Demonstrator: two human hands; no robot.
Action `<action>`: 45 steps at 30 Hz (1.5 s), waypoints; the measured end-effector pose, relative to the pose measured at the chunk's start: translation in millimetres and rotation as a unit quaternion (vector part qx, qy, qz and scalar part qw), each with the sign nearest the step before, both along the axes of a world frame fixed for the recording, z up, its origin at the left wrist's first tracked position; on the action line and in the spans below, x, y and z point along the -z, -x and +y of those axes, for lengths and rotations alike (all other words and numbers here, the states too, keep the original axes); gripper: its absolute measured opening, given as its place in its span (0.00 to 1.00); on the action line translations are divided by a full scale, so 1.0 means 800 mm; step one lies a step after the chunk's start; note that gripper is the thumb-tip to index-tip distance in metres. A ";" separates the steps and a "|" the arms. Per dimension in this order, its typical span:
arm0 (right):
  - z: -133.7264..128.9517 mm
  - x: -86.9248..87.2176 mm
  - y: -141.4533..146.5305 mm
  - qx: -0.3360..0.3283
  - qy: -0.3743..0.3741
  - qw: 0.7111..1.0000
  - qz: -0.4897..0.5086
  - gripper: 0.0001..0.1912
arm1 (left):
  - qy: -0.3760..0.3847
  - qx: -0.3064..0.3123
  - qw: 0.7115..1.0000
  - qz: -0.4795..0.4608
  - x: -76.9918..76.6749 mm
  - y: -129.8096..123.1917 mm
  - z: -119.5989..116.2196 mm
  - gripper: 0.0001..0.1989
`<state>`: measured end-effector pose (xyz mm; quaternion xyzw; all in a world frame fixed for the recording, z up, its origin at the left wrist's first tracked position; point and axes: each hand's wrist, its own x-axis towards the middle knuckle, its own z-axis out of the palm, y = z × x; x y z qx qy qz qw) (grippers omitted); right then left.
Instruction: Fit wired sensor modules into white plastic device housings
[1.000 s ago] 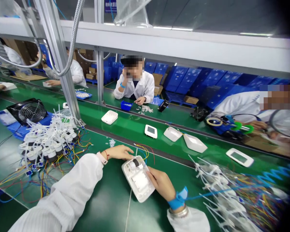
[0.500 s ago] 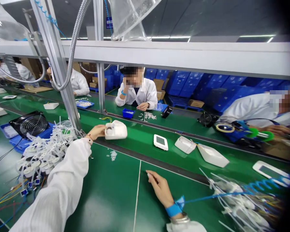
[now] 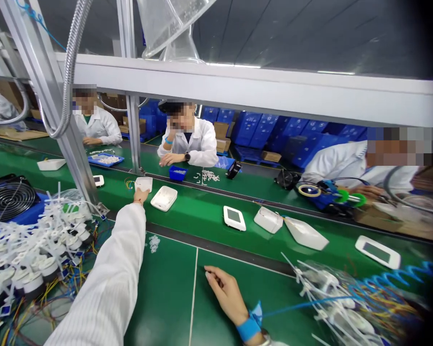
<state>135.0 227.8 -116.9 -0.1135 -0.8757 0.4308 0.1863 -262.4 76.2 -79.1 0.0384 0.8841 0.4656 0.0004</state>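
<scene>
R hand (image 3: 227, 294): over the work table (image 3: 166, 298), fingers loosely bent, grips nothing; contact w/ surface can't be confirmed. Blue wrist strap (image 3: 248, 328) fitted, cord runs R. L side of table: pile of wired parts (image 3: 39, 259) w/ white ties, adj. black fan (image 3: 9, 199). R side: second wired bundle (image 3: 346, 300). Clear rings (image 3: 154, 243) lie nr table's far edge, L of the white line. L arm extends past that edge; L hand (image 3: 140, 195) is closed on the near side of a white housing (image 3: 143, 183), colored leads (image 3: 129, 183) out its L side. Status: housing is at the conveyor belt (image 3: 198, 199), off the table, w/ one hand on it; full seating on belt can't be confirmed, so support by L hand is assumed. Open white shell (image 3: 165, 198) sits just R of it on belt. Further R along belt: display panel (image 3: 234, 218), white box-shaped shell (image 3: 269, 220), tapered shell (image 3: 306, 234), larger panel (image 3: 378, 252) nr belt's R end in view. Beyond belt, far bench: blue bin (image 3: 178, 173) nr its near edge, loose white pcs (image 3: 211, 176) to the R, co-worker (image 3: 198, 142) seated behind.
</scene>
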 end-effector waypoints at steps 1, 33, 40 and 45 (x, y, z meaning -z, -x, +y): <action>0.000 0.000 0.000 -0.002 -0.002 1.000 -0.002 0.20 | 0.025 0.015 1.000 0.011 0.003 -0.002 0.007 0.16; -0.011 0.010 0.003 0.069 0.029 0.996 -0.042 0.36 | 0.298 0.232 0.891 0.253 -0.048 -0.330 -0.145 0.19; -0.019 0.015 0.000 0.016 -0.017 1.000 0.007 0.30 | 0.322 -0.099 0.905 0.259 -0.096 -0.253 -0.319 0.14; -0.013 0.020 0.000 0.016 -0.014 1.000 0.002 0.28 | 0.323 -0.208 0.861 0.332 -0.076 -0.267 -0.417 0.10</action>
